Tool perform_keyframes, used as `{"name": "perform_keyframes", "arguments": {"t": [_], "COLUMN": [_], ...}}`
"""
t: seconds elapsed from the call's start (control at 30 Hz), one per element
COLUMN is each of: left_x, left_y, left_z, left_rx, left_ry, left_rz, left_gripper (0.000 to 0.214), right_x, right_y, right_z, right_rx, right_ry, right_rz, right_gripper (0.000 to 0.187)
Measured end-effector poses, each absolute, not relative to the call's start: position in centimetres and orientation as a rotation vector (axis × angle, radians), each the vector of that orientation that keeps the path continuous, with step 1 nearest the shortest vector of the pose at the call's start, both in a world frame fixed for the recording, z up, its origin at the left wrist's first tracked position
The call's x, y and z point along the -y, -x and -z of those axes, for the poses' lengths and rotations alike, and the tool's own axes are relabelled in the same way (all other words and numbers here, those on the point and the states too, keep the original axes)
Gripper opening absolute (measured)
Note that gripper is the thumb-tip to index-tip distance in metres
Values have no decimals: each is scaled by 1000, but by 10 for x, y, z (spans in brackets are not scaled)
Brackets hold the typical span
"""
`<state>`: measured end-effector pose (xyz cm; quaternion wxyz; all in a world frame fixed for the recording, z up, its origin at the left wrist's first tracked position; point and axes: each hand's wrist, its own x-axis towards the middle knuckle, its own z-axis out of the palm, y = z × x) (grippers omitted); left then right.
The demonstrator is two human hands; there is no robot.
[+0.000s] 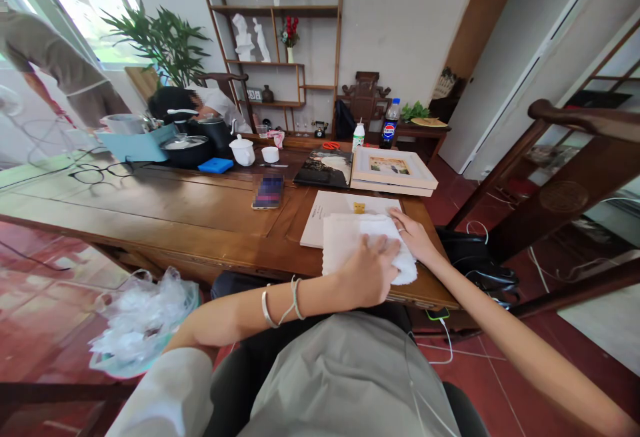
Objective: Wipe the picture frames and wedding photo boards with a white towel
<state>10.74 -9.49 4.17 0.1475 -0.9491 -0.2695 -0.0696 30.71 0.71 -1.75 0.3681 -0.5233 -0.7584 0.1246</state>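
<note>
My left hand (pixel 369 270) presses on a folded white cloth (pixel 340 240), its fingers bent down into the fabric. The cloth covers the lower part of a pale flat book (pixel 311 227), which lies near the right end of the table. A small gold emblem (pixel 359 208) shows on the book above the cloth. My right hand (pixel 411 233) rests at the book's right edge beside the cloth, fingers stretched out; its palm side is hidden. Just behind lie a dark picture book (pixel 325 169) and a thick cream boxed book (pixel 395 170).
A phone (pixel 269 191), white lidded teapot (pixel 243 150), white cup (pixel 271 154), blue box (pixel 216 165) and glasses (pixel 103 172) lie leftward on the table (pixel 200 223). A cola bottle (pixel 390 125) stands behind. A bag-filled basket (pixel 145 320) is on the floor. Two other people are at left.
</note>
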Motion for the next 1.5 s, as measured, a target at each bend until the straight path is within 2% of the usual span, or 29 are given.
{"name": "perform_keyframes", "arguments": {"t": [0.23, 0.4, 0.53, 0.8, 0.97, 1.13, 1.23, 1.5], "left_x": [20, -9, 10, 79, 26, -28, -17, 82], "left_y": [-107, -114, -119, -88, -73, -70, -67, -55], "left_z": [-45, -39, -41, -55, -49, -37, -34, -56], "left_rx": [990, 1077, 1061, 732, 866, 990, 987, 827], "left_ry": [2736, 2666, 2640, 2828, 2842, 2804, 2820, 2913], "left_rz": [192, 120, 2, -5, 158, 114, 110, 81], "left_gripper": [34, 33, 31, 30, 31, 28, 29, 24], "right_x": [-7, -7, -8, -9, -7, -7, -6, -5], "right_y": [-308, -305, -307, -308, -306, -306, -305, -303], "right_z": [20, 19, 21, 22, 21, 20, 19, 19], "right_rx": [2027, 2025, 2037, 2037, 2024, 2035, 2036, 2032], "right_ry": [1288, 1340, 1317, 1313, 1341, 1364, 1368, 1377], "right_rz": [-280, -237, -244, -273, -247, -236, -237, -238], "right_gripper": [46, 43, 47, 48, 42, 40, 40, 40]}}
